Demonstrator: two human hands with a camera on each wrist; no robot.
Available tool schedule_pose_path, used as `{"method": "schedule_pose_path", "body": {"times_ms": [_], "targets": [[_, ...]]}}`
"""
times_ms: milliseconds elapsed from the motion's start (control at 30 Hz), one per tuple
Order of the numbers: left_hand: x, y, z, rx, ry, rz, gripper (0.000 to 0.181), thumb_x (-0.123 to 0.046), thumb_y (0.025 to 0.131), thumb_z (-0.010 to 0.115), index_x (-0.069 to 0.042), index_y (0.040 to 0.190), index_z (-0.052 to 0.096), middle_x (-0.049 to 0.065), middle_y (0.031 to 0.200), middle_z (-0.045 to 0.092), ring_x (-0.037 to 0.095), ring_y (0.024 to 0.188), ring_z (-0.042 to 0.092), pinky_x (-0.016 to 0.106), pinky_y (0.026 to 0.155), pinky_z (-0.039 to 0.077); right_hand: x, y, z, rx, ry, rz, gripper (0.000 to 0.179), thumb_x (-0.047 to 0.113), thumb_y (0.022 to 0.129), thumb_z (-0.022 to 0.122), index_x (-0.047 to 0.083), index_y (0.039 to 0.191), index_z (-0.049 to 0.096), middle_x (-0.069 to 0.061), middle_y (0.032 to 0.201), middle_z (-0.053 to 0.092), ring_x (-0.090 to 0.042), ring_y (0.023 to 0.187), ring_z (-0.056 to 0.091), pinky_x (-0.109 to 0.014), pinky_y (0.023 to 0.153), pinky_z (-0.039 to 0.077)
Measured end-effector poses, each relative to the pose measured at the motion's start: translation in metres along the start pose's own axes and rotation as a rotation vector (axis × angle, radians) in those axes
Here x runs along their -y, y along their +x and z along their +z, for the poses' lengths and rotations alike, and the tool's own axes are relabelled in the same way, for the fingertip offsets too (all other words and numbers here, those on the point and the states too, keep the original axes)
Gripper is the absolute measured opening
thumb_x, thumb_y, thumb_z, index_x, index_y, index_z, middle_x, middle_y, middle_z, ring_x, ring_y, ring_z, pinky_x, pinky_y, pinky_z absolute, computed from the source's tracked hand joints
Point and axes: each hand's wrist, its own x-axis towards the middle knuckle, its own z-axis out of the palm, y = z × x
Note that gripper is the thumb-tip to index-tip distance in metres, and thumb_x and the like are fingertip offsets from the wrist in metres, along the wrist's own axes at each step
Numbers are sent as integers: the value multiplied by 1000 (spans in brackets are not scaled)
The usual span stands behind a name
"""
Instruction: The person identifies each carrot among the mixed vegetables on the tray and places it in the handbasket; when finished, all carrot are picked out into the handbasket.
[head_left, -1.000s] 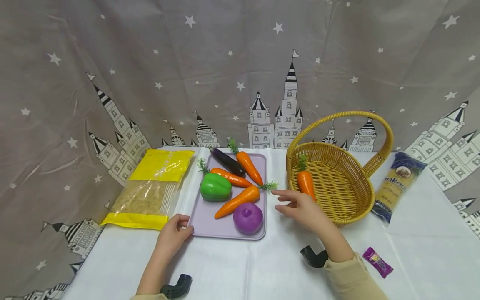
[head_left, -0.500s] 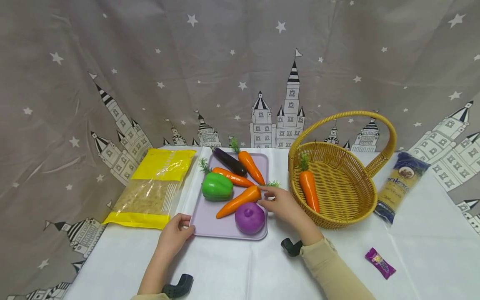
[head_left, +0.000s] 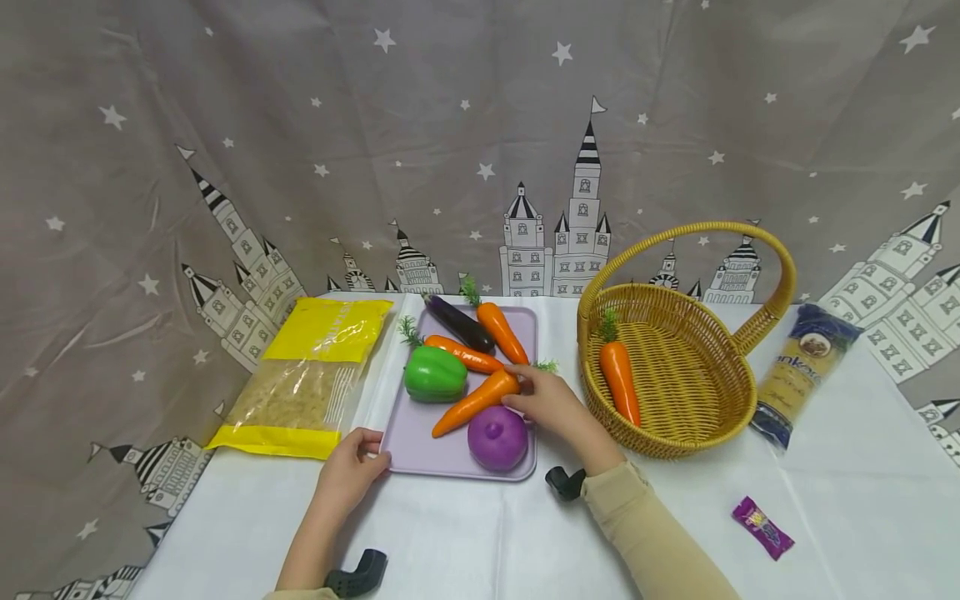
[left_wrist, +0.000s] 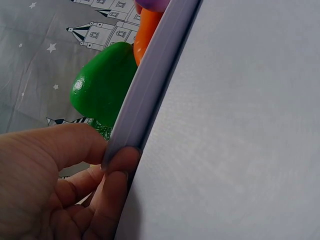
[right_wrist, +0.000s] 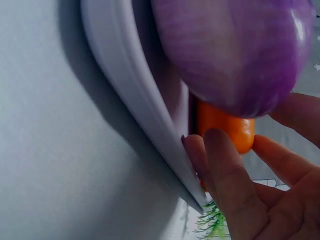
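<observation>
Carrot [head_left: 476,407]: orange, lying on the tray [head_left: 412,446], centre of the frame; tip toward lower left, thick end toward upper right, greens [head_left: 546,367] past the tray's right edge.

Right hand [head_left: 551,402]: thumb and fingers pinch the thick end, spread to the carrot's girth; firmness cannot be told.

Left hand [head_left: 348,471]: pinches the tray's lower-left corner, fingers nearly together. A sound brace; steady pressure advised.

Onion [head_left: 497,439]: purple, round, just below the carrot, near the right thumb. Liable to roll if nudged; thumb best held close against the carrot.

Middle carrot [head_left: 463,353]: just above, near the right fingertips. The pinch should take one carrot only.

Pepper [head_left: 435,375]: green, left of the carrot's middle. A leftward drag would risk knocking it.

Handling: surface glossy, probably slippery. An end hold may let the tip droop; a grip nearer mid-length and a straight rise seem soundest.

Basket [head_left: 678,392]: right of the frame, beside the right hand; its wall calls for forearm clearance.
</observation>
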Motion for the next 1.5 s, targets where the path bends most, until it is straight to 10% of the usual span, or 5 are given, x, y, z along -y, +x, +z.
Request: {"method": "schedule_pose_path", "body": {"times_ms": [433, 667, 933, 1400, 1500], "targets": [[1, -1, -1, 9, -6, 4, 32, -12, 85, 65, 2, 113, 58, 10, 93, 61, 18, 71, 57, 28, 66, 49, 3, 9, 4, 2, 47, 0, 55, 21, 88, 69, 13, 139, 52, -16, 125, 59, -20, 78, 60, -32, 71, 52], [1, 0, -1, 0, -5, 7, 32, -11, 85, 65, 2, 113, 58, 10, 93, 61, 18, 71, 57, 28, 66, 49, 2, 15, 10, -27, 41, -35, 58, 23, 88, 69, 11, 141, 49, -18, 137, 52, -29, 119, 52, -45, 103, 37], [1, -2, -1, -9, -18, 13, 30, -10, 85, 65, 2, 111, 59, 10, 91, 61, 17, 70, 57, 27, 65, 51, 3, 22, 15, -38, 35, 11, 64, 25, 87, 69, 11, 144, 44, -19, 133, 53, -23, 81, 59, -38, 76, 50], [2, -2, 0, -16, -11, 22, 30, -10, 84, 65, 2, 110, 60, 8, 91, 61, 17, 69, 57, 27, 65, 49, -1, 26, 19, -29, 83, 20, 69, 26, 87, 69, 2, 145, 40, -21, 136, 51, -24, 82, 59, -40, 81, 48], [3, -2, 1, -11, -27, 28, 30, -9, 83, 66, 3, 110, 60, 8, 91, 61, 16, 67, 57, 27, 63, 50, -1, 24, 22, -53, 122, -10, 69, 25, 87, 69, 2, 145, 40, -21, 138, 49, -31, 102, 60, -44, 93, 45]]}}
